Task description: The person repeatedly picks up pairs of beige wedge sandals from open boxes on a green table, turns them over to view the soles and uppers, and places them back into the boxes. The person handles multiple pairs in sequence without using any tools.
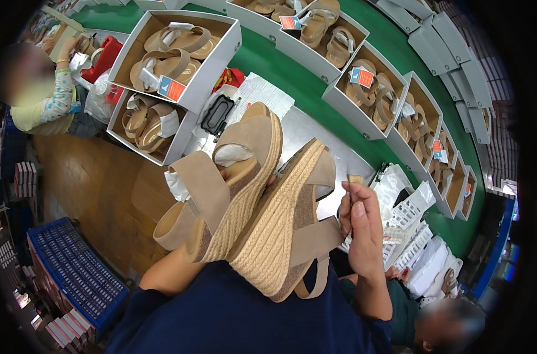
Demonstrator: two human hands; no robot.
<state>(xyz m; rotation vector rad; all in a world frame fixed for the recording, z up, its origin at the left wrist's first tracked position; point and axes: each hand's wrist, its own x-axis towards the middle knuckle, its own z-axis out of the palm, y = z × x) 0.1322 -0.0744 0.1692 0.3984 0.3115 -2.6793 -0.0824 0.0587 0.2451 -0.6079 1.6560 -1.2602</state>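
Wedge sandals (268, 221) are held up at the near side of the tabletop (342, 156) by the left hand (272, 179), mostly hidden but apparently closed around both. One could be dropped if that grip were loosened; the straps could be marked by the small tan-tipped object (355, 179) pinched in the curled right hand (364, 227). Beige straps, white wrapping and braided wedges are shown.

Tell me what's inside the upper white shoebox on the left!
Inside the white shoebox are two tan strappy sandals, white wrapping on their straps, and an orange-and-blue tag. The sandals hide their own undersides and most of the box's bottom.
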